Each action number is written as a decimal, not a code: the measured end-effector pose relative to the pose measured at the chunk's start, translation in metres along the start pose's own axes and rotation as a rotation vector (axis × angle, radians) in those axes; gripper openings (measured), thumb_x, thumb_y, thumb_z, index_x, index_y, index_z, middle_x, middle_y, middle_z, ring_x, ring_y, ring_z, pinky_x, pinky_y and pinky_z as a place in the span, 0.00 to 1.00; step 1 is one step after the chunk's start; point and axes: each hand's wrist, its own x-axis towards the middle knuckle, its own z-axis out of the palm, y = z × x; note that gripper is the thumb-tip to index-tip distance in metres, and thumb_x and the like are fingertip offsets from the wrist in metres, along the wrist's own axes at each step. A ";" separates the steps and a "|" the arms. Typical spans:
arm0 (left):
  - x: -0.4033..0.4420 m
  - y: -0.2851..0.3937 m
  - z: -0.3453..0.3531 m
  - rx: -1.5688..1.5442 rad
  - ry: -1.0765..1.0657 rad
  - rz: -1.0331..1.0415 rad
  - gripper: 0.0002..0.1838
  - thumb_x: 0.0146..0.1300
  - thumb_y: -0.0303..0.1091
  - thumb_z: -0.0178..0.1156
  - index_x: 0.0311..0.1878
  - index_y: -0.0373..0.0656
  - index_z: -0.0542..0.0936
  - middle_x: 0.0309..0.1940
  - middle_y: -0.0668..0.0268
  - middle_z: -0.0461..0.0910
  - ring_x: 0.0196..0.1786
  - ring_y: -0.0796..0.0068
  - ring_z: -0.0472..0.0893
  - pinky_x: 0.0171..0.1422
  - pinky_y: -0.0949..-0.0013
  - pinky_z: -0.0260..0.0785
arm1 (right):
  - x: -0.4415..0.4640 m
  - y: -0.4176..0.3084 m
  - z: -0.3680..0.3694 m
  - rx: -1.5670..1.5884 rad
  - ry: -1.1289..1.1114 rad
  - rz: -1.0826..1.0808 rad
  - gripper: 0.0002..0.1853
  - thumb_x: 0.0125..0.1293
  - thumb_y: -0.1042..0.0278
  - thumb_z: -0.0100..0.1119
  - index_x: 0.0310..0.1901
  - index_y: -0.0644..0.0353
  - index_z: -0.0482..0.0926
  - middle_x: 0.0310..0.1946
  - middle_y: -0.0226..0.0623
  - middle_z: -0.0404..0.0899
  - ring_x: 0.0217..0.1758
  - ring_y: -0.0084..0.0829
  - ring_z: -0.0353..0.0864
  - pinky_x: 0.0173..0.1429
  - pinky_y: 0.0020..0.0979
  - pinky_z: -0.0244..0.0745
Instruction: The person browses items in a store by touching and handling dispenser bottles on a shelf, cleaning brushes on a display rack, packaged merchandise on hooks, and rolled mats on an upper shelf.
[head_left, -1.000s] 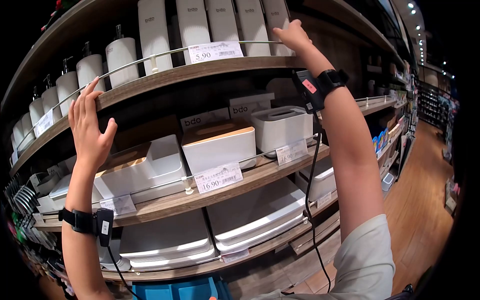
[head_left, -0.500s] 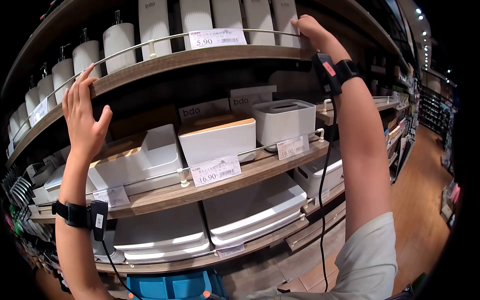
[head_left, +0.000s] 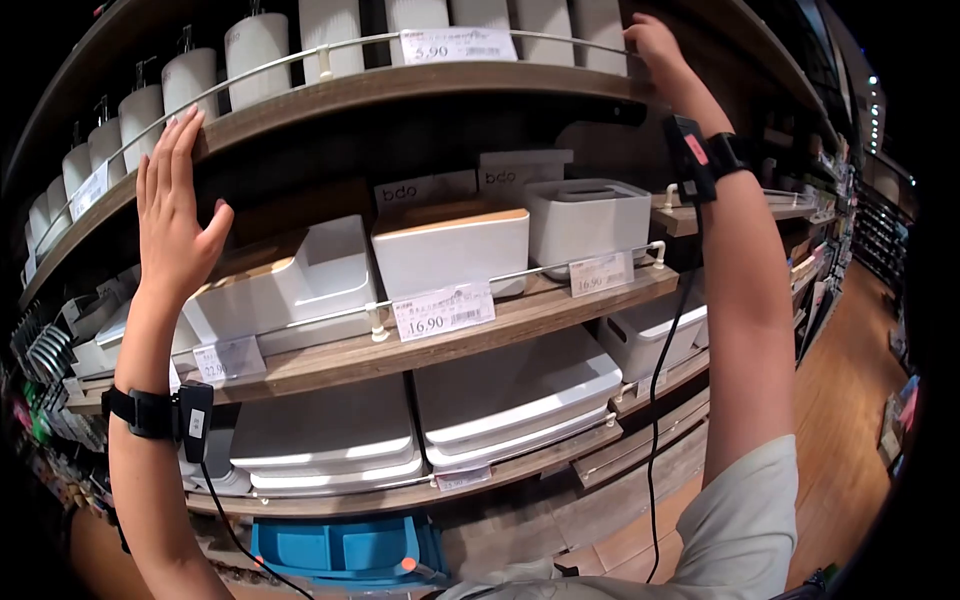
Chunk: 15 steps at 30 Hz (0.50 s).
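Observation:
My left hand [head_left: 178, 215] is raised at the front edge of the upper shelf [head_left: 330, 100]. Its fingers point up, with the fingertips at the edge and rail and the thumb apart; nothing is in it. White pump bottles [head_left: 190, 75] stand behind the rail just above it. At the right end of the same shelf, my right hand [head_left: 660, 55] is beside the last tall white ribbed container [head_left: 600, 40]. One finger sticks up and others are bent near the rail end. Most of those fingers are hidden, so I cannot tell whether they grip anything.
On the middle shelf are a white box with a wooden lid [head_left: 450, 245], a lidded white box [head_left: 588, 225] and price tags [head_left: 445, 312]. Stacked white lidded bins [head_left: 515, 395] fill the shelf below. A blue tray [head_left: 340, 550] is at the bottom. A wooden-floored aisle [head_left: 850, 350] runs along the right.
The view has shifted, so the shelves appear slightly higher and further right. My right hand now overlaps the last white container less. My left hand stays at the upper shelf edge.

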 end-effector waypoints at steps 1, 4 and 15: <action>-0.004 0.002 -0.001 -0.022 0.024 0.009 0.42 0.50 0.34 0.53 0.72 0.51 0.56 0.72 0.65 0.57 0.75 0.62 0.53 0.79 0.53 0.38 | 0.025 0.025 -0.010 0.037 -0.004 -0.172 0.22 0.60 0.70 0.52 0.57 0.65 0.73 0.49 0.38 0.77 0.54 0.31 0.72 0.59 0.31 0.64; -0.021 0.018 -0.010 -0.034 0.010 -0.004 0.43 0.50 0.31 0.53 0.73 0.49 0.55 0.73 0.63 0.55 0.76 0.60 0.51 0.78 0.49 0.37 | -0.025 0.006 -0.008 0.245 0.136 -0.464 0.12 0.56 0.77 0.47 0.43 0.66 0.74 0.37 0.38 0.76 0.42 0.29 0.75 0.48 0.28 0.70; -0.176 0.152 -0.079 -0.820 -0.411 0.145 0.41 0.46 0.27 0.59 0.69 0.44 0.60 0.65 0.52 0.65 0.65 0.54 0.68 0.74 0.46 0.46 | -0.439 -0.019 -0.068 0.101 -1.208 -0.547 0.14 0.60 0.66 0.59 0.49 0.50 0.79 0.50 0.30 0.76 0.60 0.34 0.70 0.65 0.38 0.66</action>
